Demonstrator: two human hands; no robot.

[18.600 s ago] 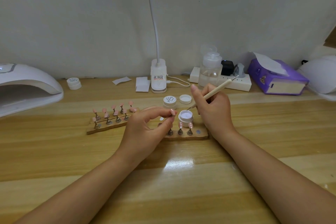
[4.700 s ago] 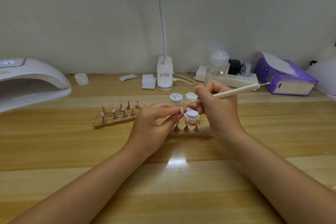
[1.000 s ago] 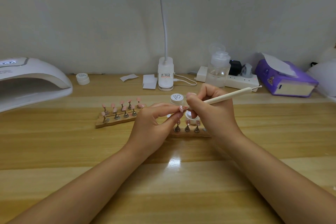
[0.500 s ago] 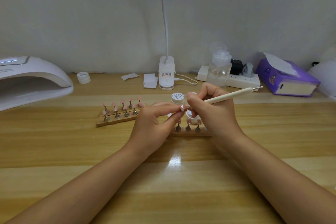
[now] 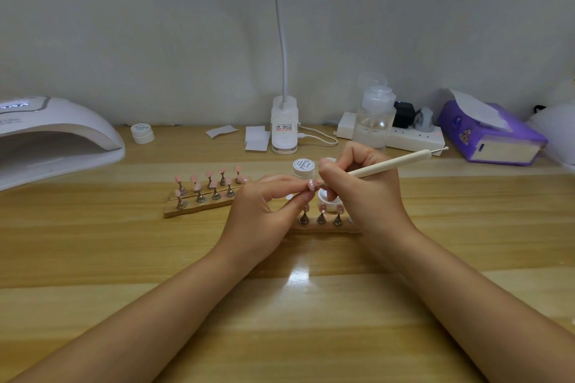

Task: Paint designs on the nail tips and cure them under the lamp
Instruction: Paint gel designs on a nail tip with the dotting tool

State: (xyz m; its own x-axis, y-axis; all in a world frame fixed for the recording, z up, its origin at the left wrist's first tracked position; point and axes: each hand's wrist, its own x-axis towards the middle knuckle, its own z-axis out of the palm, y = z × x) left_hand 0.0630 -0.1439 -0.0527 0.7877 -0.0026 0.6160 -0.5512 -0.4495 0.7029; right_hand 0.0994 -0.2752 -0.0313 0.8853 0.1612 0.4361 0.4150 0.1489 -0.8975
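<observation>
While left hand (image 5: pixel 259 214) pinches nail tip (image 5: pixel 311 184) at fingertips, right hand (image 5: pixel 367 193) grips dotting pen (image 5: pixel 392 163) alongside.

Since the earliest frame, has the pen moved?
Yes: the pen swung its tip from the jar rim up to the nail tip pinched in the left hand.

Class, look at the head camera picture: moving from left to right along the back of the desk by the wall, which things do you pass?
Curing lamp → small white jar → paper slips → desk lamp base → clear pump bottle → power strip → purple tissue box.
</observation>
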